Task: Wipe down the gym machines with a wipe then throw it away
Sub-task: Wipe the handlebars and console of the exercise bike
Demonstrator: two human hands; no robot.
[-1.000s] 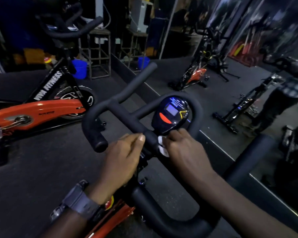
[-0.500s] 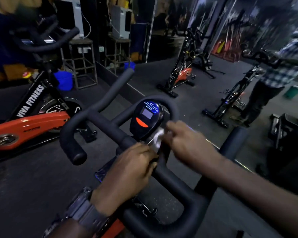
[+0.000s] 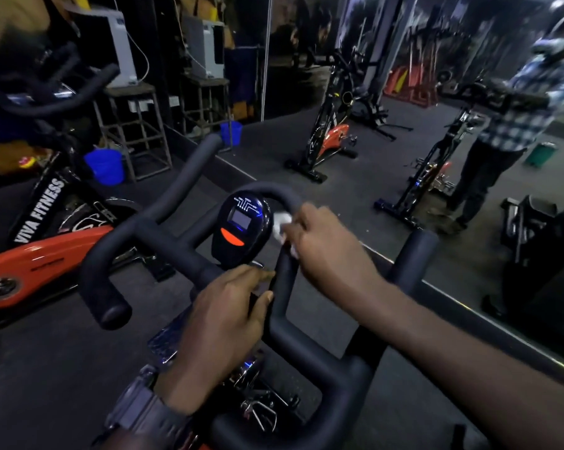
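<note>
Both hands busy: my right hand (image 3: pixel 326 251) pinches white wipe (image 3: pixel 282 224) against handlebar loop (image 3: pixel 285 277) beside console (image 3: pixel 241 227); left hand (image 3: pixel 225 323) closed round crossbar, steadying spin bike.

Dim indoor light leaves the gym floor (image 3: pixel 46 368) near black around the bike's console (image 3: pixel 240 230), whose blue-lit screen glows and throws small blue glints on chrome below it. Soft highlights streak the orange frame (image 3: pixel 43 254) left of the console. Wide-angle distortion bends uprights far from the console. Motion blur smears the upper corners, and the mirror (image 3: pixel 436 125) beyond the console shows a soft, hazy reflection.
</note>
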